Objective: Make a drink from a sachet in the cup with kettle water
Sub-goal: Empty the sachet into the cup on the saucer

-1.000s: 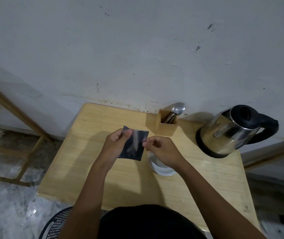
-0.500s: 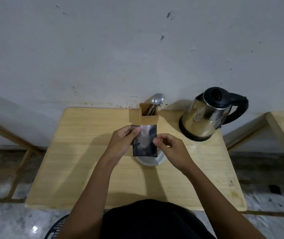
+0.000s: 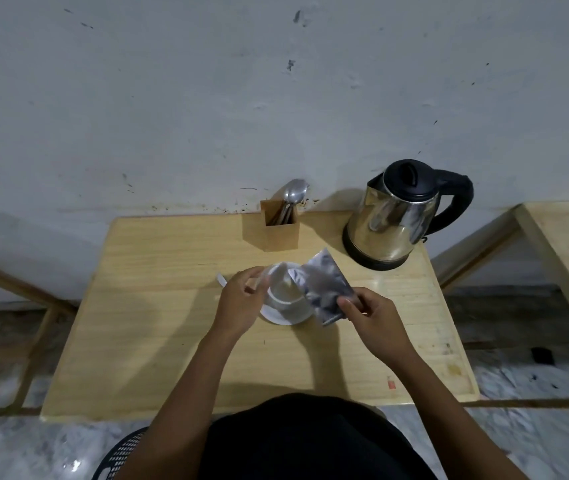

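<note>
A white cup (image 3: 285,289) stands on a white saucer (image 3: 285,318) at the middle of the wooden table (image 3: 158,327). My right hand (image 3: 371,318) pinches the lower corner of a silver-grey sachet (image 3: 326,289), which is tilted with its left end over the cup's rim. My left hand (image 3: 241,301) is just left of the cup, fingers pinched on a small pale, blurred strip (image 3: 261,276). The steel kettle (image 3: 394,220) with black lid and handle sits on its base at the back right, untouched.
A wooden holder (image 3: 280,237) with metal spoons (image 3: 293,195) stands at the back against the wall. A small white object (image 3: 221,280) lies left of the saucer. A second wooden table (image 3: 567,244) is at right. A black mesh stool (image 3: 120,455) is below me.
Both hands held the sachet upright above the cup before. They have now parted: the right hand tilts the sachet over the cup, and the left has moved left with a small strip.
</note>
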Demonstrator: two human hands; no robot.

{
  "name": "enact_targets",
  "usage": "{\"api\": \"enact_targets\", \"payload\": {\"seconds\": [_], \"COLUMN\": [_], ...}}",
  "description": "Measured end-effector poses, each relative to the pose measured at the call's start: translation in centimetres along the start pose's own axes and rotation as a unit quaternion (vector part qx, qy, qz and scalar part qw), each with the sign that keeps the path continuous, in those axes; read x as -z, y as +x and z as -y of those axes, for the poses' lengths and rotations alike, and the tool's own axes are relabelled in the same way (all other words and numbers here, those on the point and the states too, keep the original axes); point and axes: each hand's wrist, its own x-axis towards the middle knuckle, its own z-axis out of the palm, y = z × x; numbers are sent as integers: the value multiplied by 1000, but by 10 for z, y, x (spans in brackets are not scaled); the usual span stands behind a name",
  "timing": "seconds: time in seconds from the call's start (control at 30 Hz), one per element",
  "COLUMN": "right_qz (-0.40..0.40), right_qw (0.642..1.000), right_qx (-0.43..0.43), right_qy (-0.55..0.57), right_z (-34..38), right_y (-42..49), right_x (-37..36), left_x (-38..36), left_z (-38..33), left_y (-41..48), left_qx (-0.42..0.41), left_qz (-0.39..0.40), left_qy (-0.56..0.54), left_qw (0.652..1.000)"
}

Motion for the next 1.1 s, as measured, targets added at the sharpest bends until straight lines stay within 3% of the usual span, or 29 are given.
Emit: {"api": "enact_targets", "payload": {"seconds": [0.23,0.47,1.1], "right_qz": [32,68,118], "right_qw": [986,957,900], "right_qx": [2,39,110], "right_qy": [-161,-280,-405], "right_z": [1,31,65], "right_y": [20,49,95], "right_x": [-3,-7,-17], "left_x": [-2,0,9], "left_z": [29,41,52], "left_y": [9,23,39], "left_qx": [-22,-34,-34], "left_qz": [59,68,107], "left_qy": [115,113,75], "left_qw": [991,991,991]}}
